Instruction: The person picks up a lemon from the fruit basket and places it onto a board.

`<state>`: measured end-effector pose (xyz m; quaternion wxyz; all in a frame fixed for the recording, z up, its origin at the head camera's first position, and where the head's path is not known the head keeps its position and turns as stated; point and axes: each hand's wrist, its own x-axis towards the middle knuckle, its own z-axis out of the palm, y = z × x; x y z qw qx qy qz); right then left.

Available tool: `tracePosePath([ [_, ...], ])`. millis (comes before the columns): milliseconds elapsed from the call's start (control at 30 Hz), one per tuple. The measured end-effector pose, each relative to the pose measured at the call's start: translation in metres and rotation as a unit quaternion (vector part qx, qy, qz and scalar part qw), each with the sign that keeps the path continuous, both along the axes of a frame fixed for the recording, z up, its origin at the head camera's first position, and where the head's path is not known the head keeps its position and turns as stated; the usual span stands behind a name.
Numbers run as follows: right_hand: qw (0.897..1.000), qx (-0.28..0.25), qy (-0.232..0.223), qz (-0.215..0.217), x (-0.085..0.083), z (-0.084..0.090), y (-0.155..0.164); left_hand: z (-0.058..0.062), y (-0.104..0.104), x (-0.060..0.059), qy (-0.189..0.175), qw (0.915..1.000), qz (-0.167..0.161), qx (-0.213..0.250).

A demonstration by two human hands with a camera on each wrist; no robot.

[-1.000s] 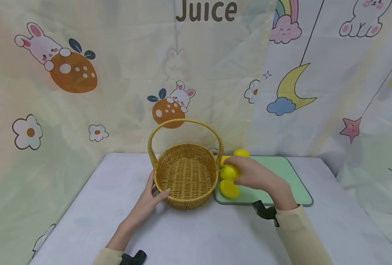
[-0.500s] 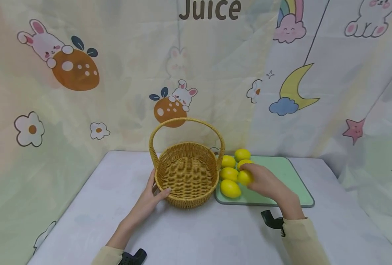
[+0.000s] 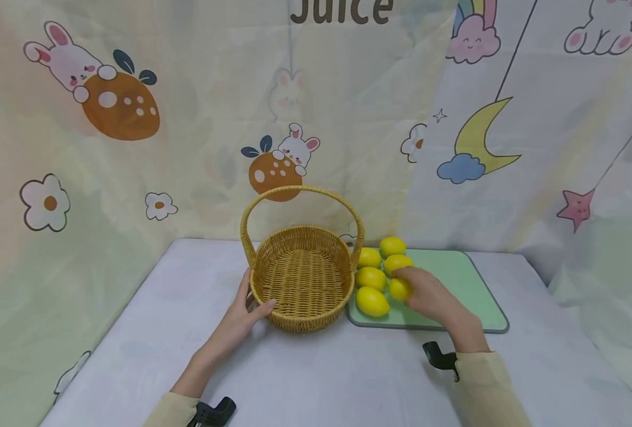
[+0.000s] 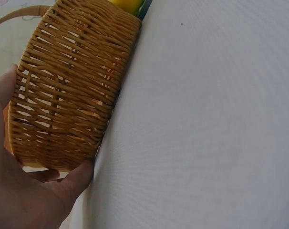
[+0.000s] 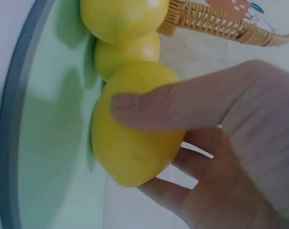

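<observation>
A woven wicker basket (image 3: 304, 323) with a tall arched handle stands upright mid-table, with only its woven bottom showing inside. My left hand (image 3: 241, 311) grips its left side, thumb over the front rim and fingers around the outer wall. In the left wrist view, fingertips reach under the basket wall (image 4: 73, 90). To the right, my right hand (image 3: 433, 299) holds a yellow lemon (image 5: 135, 152) between thumb and fingers, low over the green board (image 3: 454, 284). Several other lemons (image 3: 371, 302) lie in two rows on the board's left end, right beside the basket.
A white cloth covers the table (image 3: 316, 379). Behind it hangs a printed curtain (image 3: 198, 148) with rabbits, flowers and a moon. The board's right part stretches past my right hand. The basket's handle (image 3: 302, 190) arches high over its opening.
My right hand has moved to the right from beside the basket, then slightly down with the lemon. Lemons it overlapped now show. My left hand keeps its grip on the basket.
</observation>
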<state>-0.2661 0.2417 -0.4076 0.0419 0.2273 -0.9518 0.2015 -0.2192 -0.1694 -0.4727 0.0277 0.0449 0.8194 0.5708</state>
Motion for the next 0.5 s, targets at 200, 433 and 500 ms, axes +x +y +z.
tracePosePath([
  [200,1.000,0.015,-0.001,-0.007,0.0016,-0.0039,-0.0004,0.0009,0.0012,-0.0002,-0.003,1.0000,0.000,-0.004],
  [433,1.000,0.012,-0.017,-0.019,0.0038,-0.0014,-0.0015,0.0004,0.0007,0.0001,-0.003,1.0000,0.003,-0.005],
  [500,1.000,0.012,-0.017,-0.019,0.0037,-0.0013,-0.0010,0.0005,0.0004,0.0004,-0.002,1.0000,0.004,-0.004],
])
